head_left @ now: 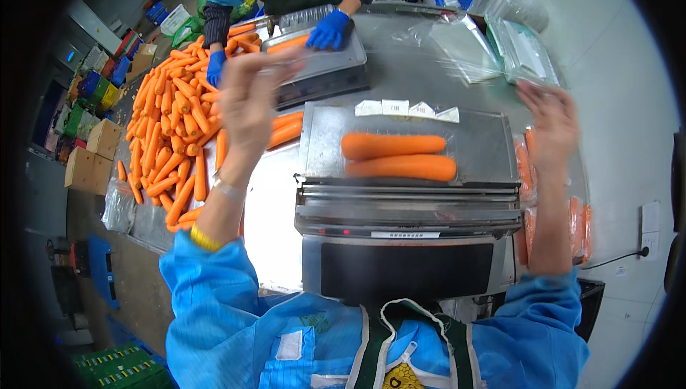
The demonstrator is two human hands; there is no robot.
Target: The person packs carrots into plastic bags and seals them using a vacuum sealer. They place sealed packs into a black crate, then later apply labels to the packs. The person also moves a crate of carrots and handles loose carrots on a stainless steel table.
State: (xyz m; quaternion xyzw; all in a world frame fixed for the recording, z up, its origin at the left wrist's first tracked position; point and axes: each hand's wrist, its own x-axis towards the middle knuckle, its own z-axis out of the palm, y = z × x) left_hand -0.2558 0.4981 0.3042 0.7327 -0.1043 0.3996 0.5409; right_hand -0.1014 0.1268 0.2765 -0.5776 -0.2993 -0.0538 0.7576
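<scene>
My left hand (pixel 251 97) is raised beside the carrot heap, blurred, with its fingers pointing right. On the other side my right hand (pixel 549 121) is lifted above the table's right part, also blurred. Faint streaks of clear film (pixel 455 65) run near its fingertips; whether either hand grips film is not plain. Between and below the hands, two carrots (pixel 399 166) lie side by side in a clear plastic tray (pixel 452 145). That tray rests on the metal plate (pixel 324 148) of a tabletop film-wrapping machine (pixel 407 212).
A large heap of carrots (pixel 171 121) covers the table's left. Across from me, a co-worker's blue-gloved hand (pixel 329 30) touches a metal scale (pixel 343 57); the other glove (pixel 215 67) is at the heap. Wrapped carrots (pixel 579 223) lie right, plastic packs (pixel 522 49) behind, folded labels (pixel 407 109) on the plate.
</scene>
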